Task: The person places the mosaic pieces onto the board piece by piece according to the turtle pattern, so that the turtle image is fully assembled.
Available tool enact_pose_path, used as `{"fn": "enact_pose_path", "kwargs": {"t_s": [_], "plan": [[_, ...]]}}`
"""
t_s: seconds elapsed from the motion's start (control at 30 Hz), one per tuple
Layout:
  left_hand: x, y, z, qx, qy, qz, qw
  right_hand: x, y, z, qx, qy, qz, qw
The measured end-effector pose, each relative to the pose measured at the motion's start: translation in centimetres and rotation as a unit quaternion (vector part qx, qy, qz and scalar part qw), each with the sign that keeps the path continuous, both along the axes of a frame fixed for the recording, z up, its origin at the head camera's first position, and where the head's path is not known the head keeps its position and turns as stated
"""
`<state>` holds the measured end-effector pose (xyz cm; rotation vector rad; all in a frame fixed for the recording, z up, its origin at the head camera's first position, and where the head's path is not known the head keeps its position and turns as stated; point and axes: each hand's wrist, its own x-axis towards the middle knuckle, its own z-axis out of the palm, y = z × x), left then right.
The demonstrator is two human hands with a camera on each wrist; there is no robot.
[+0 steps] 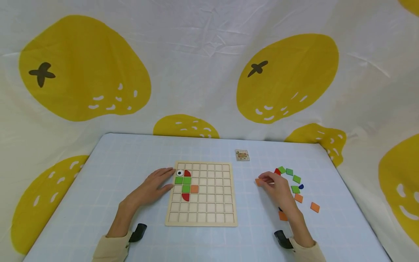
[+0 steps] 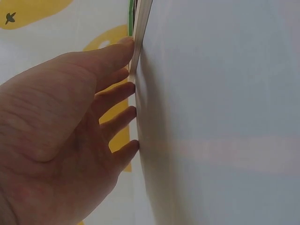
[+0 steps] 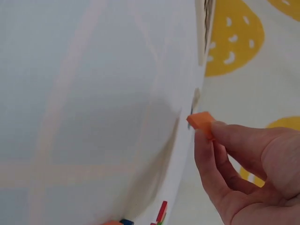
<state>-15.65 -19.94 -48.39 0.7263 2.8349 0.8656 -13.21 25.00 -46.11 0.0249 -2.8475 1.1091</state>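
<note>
Between thumb and fingers, my right hand point(image 1: 276, 187) pinches an orange square tile point(image 3: 202, 123), held to the right of the wooden grid board point(image 1: 211, 214). My left hand point(image 1: 152, 187) has its fingers extended, with the fingertips and thumb at the board's left edge. On the board's upper left lie a white eye tile point(image 1: 179, 173), a red quarter-round tile point(image 1: 187, 173), several green squares point(image 1: 186, 188), an orange square point(image 1: 194, 189) and another red quarter-round piece point(image 1: 186, 197). In the left wrist view, the board's edge point(image 2: 140, 33) appears at the thumb tip.
Loose tiles lie around and beyond my right hand: green squares point(image 1: 296, 179), orange squares point(image 1: 315, 207), a blue piece point(image 1: 301, 186) and a red one point(image 1: 277, 171). Behind the board, a small picture card point(image 1: 242, 155) rests on the pale tablecloth point(image 1: 137, 154). A lemon-patterned curtain point(image 1: 196, 72) hangs behind.
</note>
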Motion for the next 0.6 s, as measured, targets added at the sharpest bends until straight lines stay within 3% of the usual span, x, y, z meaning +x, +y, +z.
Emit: {"fn": "enact_pose_path", "kwargs": {"t_s": [0.27, 0.6], "plan": [[0.0, 0.0, 0.2, 0.002, -0.001, -0.002, 1.0, -0.7, -2.2, -0.1, -0.02, 0.002, -0.002, 0.9998], [0.0, 0.1, 0.4, 0.005, -0.003, -0.001, 1.0, -1.0, -5.2, 0.0, -0.054, 0.0, 0.027, 0.9981]]}}
